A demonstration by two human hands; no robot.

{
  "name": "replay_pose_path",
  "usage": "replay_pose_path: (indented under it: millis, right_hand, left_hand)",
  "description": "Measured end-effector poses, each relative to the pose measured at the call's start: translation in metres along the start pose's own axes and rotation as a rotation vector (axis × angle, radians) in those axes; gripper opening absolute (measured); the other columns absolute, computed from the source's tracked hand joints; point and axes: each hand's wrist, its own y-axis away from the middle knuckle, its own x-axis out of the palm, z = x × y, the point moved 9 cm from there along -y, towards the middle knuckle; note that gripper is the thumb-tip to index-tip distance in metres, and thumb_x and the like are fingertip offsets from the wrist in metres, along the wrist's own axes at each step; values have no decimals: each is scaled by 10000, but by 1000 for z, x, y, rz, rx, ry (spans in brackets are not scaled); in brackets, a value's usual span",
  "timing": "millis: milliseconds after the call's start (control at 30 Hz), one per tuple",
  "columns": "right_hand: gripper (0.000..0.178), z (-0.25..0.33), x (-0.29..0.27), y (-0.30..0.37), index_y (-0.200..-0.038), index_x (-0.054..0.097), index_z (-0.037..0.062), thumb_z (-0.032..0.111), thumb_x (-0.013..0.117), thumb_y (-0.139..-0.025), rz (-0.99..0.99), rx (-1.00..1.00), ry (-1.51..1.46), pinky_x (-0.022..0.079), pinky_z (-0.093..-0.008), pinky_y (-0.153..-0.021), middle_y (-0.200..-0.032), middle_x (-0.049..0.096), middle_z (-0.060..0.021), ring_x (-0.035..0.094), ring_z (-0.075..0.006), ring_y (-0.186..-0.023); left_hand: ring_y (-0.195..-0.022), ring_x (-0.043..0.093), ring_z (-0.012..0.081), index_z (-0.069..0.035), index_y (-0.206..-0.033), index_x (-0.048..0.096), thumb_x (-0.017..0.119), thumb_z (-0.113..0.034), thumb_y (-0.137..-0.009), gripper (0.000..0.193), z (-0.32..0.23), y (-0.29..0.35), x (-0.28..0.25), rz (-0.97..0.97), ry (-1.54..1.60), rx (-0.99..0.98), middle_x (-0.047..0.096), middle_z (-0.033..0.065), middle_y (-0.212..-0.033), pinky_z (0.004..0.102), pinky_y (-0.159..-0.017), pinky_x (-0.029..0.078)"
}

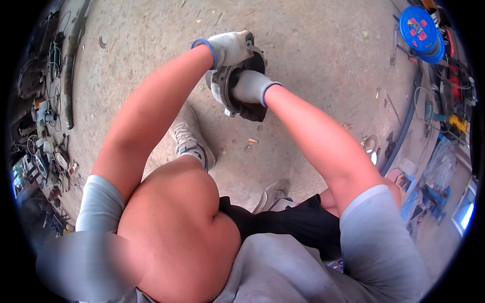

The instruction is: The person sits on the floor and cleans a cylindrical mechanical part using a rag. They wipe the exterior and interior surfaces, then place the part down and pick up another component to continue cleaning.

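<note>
The left arm [151,108] rises from the lower left of the frame, elbow bent, its bare forearm slanting to the upper centre, where the gloved left hand [230,49] grips with bent fingers, back of the glove upward. The right arm [323,139] comes from the lower right, forearm slanting up and leftward; the gloved right hand [250,87], just below the left, points left, its fingers hidden. The bent left knee [184,182] fills the lower left centre.

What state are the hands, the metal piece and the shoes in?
Metal piece, hollow, held
Left hand, gloved, gripping the metal piece's edge
Right hand, gloved, fingers hidden inside the opening
Left shoe, laced, on the floor
Right shoe, partly hidden
</note>
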Motion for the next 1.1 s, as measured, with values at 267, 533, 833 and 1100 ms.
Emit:
replay_pose_path:
  millis: [267,533,833,1100]
  right_hand:
    - [282,-38,31,71,-1271,682,7,112,619,-1016,23,115,-1644,585,-325,-845,-1140,743,-87,713,-177,-956]
    - [490,-17,-50,83,-1354,679,125,284,681,-890,-384,70,-233,566,-430,-990,-1245,743,-181,721,-334,-1141]
    - [408,34,0,14,-1359,673,132,239,549,-984,-136,46,345,592,-464,-937,-1247,754,-150,738,-335,-1133]
    - [552,35,7,34,-1528,537,176,179,560,-977,-113,79,264,570,-486,-996,-1355,667,-185,690,-357,-1210]
  left_hand:
    - [-1130,709,372,-73,-1292,667,559,-328,-1048,369,-5,17,-4,59,-161,70,703,219,-1243,438,-967,563]
    - [-1127,703,396,-111,-1292,680,605,-325,-1028,348,57,26,8,-161,-193,380,685,227,-1250,440,-960,575]
    - [-1105,700,413,-74,-1250,634,681,-257,-958,348,75,58,11,-282,240,85,726,215,-1194,456,-956,560]
    - [-1226,649,400,-109,-1313,608,722,-291,-927,442,59,97,10,-295,301,-138,681,219,-1294,467,-1039,526]
